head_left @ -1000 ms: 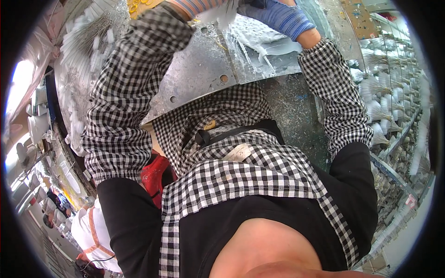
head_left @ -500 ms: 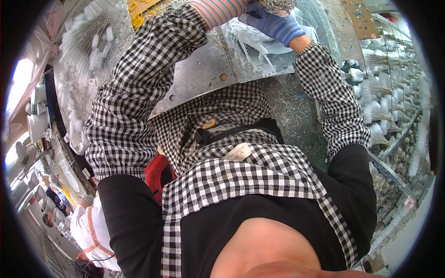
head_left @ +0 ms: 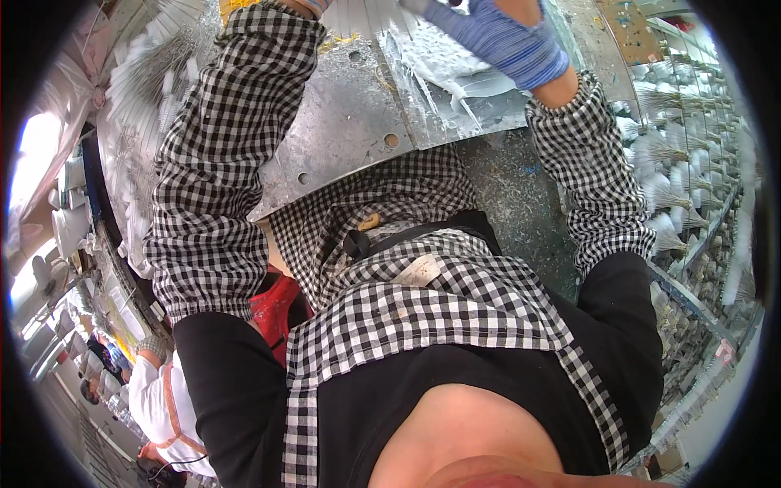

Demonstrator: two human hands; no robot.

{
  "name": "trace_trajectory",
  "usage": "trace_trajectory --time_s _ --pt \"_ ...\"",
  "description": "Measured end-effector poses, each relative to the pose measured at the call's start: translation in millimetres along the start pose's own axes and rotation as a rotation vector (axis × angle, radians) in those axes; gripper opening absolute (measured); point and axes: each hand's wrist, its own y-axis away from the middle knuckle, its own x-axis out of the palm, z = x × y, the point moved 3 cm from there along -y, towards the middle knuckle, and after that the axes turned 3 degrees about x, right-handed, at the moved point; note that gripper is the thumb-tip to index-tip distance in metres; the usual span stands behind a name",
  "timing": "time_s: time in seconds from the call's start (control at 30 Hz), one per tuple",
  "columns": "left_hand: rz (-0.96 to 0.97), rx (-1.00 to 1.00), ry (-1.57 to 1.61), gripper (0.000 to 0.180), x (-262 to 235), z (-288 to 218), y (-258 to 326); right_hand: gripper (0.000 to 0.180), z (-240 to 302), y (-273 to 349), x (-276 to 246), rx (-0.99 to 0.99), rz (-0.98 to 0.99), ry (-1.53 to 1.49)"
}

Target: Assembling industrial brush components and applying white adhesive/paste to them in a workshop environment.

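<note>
My right hand (head_left: 508, 42), in a blue knit glove, is over a plate smeared with white paste (head_left: 443, 69). One gloved digit stretches left, apart from the rest, and bare skin shows at the top edge. I see nothing held in it, though the upper edge cuts off part of the hand. Of my left hand (head_left: 313, 5) only a sliver by the wrist shows at the top edge; its fingers are out of view. Thin wire stems (head_left: 358, 18) lie between the two hands, beyond the metal sheet (head_left: 338, 122).
Wire-stemmed white brushes (head_left: 150, 73) are heaped at the left. Several more brush bundles (head_left: 667, 154) fill racks on the right. Yellow bits (head_left: 338, 41) lie near my left sleeve. A red seat or chair part (head_left: 277, 305) is by my left elbow; a person in white (head_left: 167, 407) is behind it.
My hands, together over the plate with a metallic wire bundle, have moved apart. The left has gone up and left, mostly out of view; the right has shifted slightly right. The bundle no longer shows.
</note>
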Motion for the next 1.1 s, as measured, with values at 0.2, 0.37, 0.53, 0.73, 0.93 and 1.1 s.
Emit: trace_trajectory --time_s 0.2,0.37,0.53,0.73,0.93,1.1 --pt "-0.117 -0.046 -0.187 0.029 -10 2 -1 0.027 -10 -3 31 0.176 0.17 0.021" --pt "-0.176 -0.078 -0.274 0.032 -13 11 -9 0.032 -19 -10 33 0.337 0.258 0.083" --pt "-0.186 -0.186 -0.292 0.039 -16 16 -8 0.036 -14 -16 21 0.41 0.31 0.087" --pt "-0.199 -0.145 -0.26 0.038 -5 6 0 0.041 -32 -12 43 0.367 0.307 0.203" --pt "0.146 0.088 -0.307 0.038 20 15 8 0.037 -59 10 43 0.391 0.227 0.078" --pt "0.139 0.27 -0.11 0.042 24 22 8 0.037 -59 16 43 0.386 0.198 -0.097"
